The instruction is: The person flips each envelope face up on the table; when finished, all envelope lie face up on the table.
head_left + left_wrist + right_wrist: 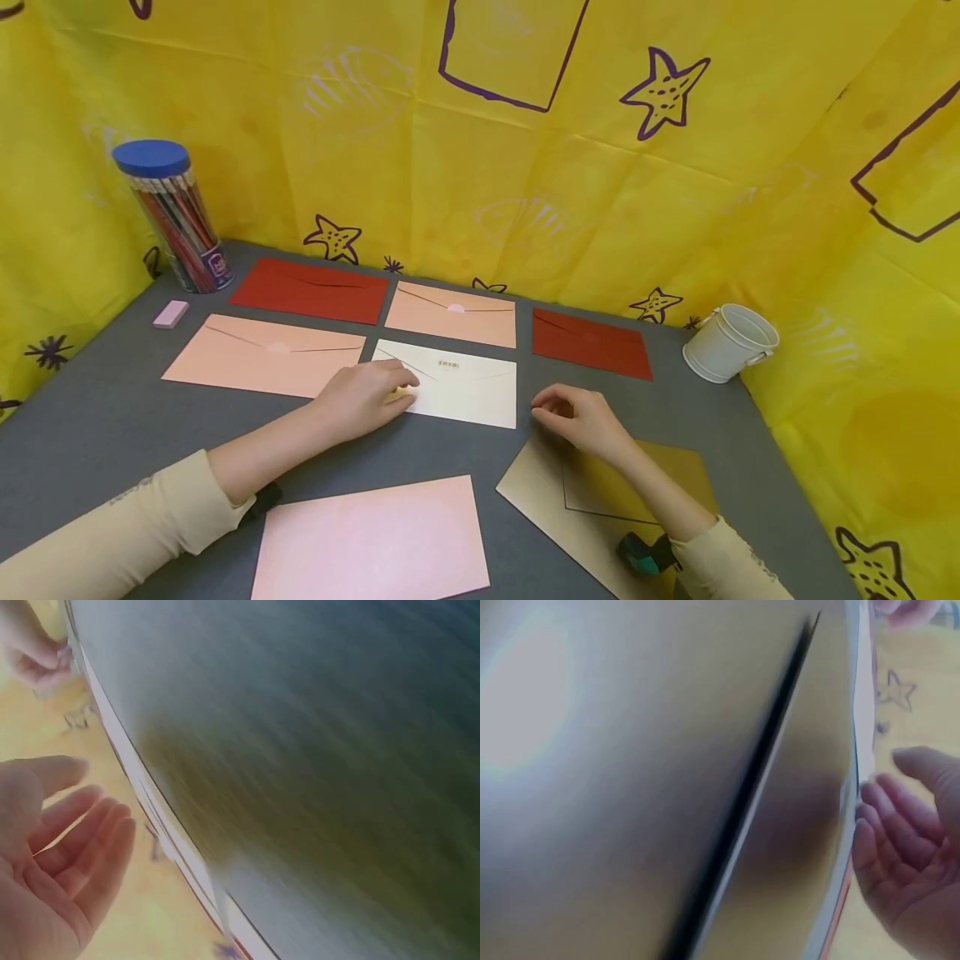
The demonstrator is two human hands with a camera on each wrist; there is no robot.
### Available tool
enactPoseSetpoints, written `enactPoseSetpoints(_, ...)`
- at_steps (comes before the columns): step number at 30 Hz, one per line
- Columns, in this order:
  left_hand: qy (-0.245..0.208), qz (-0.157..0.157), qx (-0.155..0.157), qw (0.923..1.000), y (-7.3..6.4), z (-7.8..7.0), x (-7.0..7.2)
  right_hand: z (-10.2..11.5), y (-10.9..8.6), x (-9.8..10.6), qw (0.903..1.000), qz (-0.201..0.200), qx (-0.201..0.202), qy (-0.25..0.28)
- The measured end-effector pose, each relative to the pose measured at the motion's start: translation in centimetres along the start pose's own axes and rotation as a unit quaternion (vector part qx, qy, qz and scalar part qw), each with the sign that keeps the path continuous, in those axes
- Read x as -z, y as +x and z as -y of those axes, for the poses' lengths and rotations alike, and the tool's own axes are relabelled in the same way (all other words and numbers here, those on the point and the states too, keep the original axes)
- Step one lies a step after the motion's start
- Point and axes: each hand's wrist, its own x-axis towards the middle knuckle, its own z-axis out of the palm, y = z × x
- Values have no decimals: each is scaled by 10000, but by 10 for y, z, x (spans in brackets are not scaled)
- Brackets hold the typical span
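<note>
My left hand [365, 397] is over the left end of a white envelope [472, 387], its fingers loosely bent and apart from the thumb. In the left wrist view the same hand [64, 859] has nothing in its grasp. My right hand [583, 419] hovers by the upper corner of a gold envelope [600, 537], just right of the white one. Its fingers curve gently and the palm is bare in the right wrist view [911, 847]. A large pink envelope [375, 542] lies nearest me, between the forearms.
Behind the hands lie red envelopes [315, 289] [592, 343] and peach envelopes [262, 354] [453, 321]. A blue-lidded tub of pencils [176, 217] and an eraser [171, 314] stand at left, a white bucket [727, 343] at right. Yellow patterned cloth [480, 150] backs the grey table [97, 467].
</note>
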Motion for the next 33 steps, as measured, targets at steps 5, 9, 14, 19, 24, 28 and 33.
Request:
enactPoseSetpoints(5,-444,159,-665,9967,11,-26,-10,-19,-26,20,9993,-265,254,-20)
enactPoseSetpoints(9,-759,551,-1125,9892,23,-49,-22,-38,-52,36,9988,-143,414,-214)
enactPoseSetpoints(14,-701,969,-1899,9745,36,-76,-41,-61,-85,50,9969,206,628,-421)
enactPoseSetpoints(19,-446,1442,-2264,9623,51,-99,-59,-82,-114,62,9964,306,610,-512)
enactPoseSetpoints(24,-221,1913,-2294,9541,66,-118,-74,-98,-137,73,9967,314,534,-521)
enactPoseSetpoints(28,46,2126,-2294,9498,73,-127,-83,-106,-149,77,9963,376,581,-518)
enactPoseSetpoints(33,458,2313,-2282,9446,78,-136,-91,-111,-157,80,9964,479,490,-490)
